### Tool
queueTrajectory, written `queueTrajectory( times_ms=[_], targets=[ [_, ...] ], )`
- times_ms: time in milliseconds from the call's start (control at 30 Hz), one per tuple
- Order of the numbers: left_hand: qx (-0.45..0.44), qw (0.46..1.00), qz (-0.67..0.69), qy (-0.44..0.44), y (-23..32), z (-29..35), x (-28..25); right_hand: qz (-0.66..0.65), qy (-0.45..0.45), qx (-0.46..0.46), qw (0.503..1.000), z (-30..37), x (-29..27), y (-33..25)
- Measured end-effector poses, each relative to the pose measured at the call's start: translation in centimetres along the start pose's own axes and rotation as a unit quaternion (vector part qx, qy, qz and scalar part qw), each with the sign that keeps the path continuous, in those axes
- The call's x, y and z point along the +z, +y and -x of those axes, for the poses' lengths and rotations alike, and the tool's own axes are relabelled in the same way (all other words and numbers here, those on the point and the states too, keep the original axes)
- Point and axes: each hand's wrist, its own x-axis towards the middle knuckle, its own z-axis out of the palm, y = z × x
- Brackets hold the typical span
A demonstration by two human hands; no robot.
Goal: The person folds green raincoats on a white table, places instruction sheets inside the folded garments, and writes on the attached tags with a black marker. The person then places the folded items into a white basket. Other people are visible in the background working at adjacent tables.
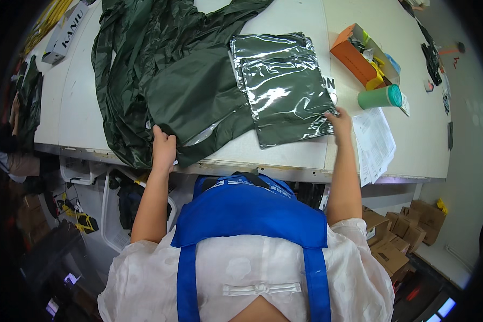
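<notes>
A large dark green garment [193, 91] of thin, slightly shiny fabric lies spread and rumpled over the left and middle of the table. My left hand [165, 147] is closed on its near edge, thumb on top, close to the table's front edge. To the right lies a flat clear plastic bag [284, 88] with dark green folded fabric showing through, its left side overlapping the garment. My right hand [341, 124] pinches the bag's near right corner between thumb and fingers.
On the white table [306, 155] stand an orange box [354, 59] of small items and a green cylinder [380, 97] beside paper sheets [374, 142]. A white box [64, 35] sits far left. Cardboard boxes [389, 255] and a white basket [110, 214] are below. Another person works at far left.
</notes>
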Motion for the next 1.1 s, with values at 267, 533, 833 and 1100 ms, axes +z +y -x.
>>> queueTrajectory(
  times_ms=[267,533,833,1100],
  targets=[
    [-0.007,0.988,0.152,-0.011,4.6,3.0,2.0,-0.333,-0.127,-0.139,0.924,2.7,-5.0,-15.7],
    [-0.077,0.891,0.411,-0.177,4.4,2.9,2.1,0.07,-0.282,-0.461,0.839,15.3,8.4,-25.0],
    [-0.001,0.965,0.256,-0.06,4.4,2.7,4.2,0.268,0.05,-0.19,0.943,-2.0,7.5,-11.7],
    [0.016,0.963,0.267,-0.035,3.3,2.8,3.8,0.309,0.009,-0.039,0.95,-4.7,3.5,-8.8]
  ],
)
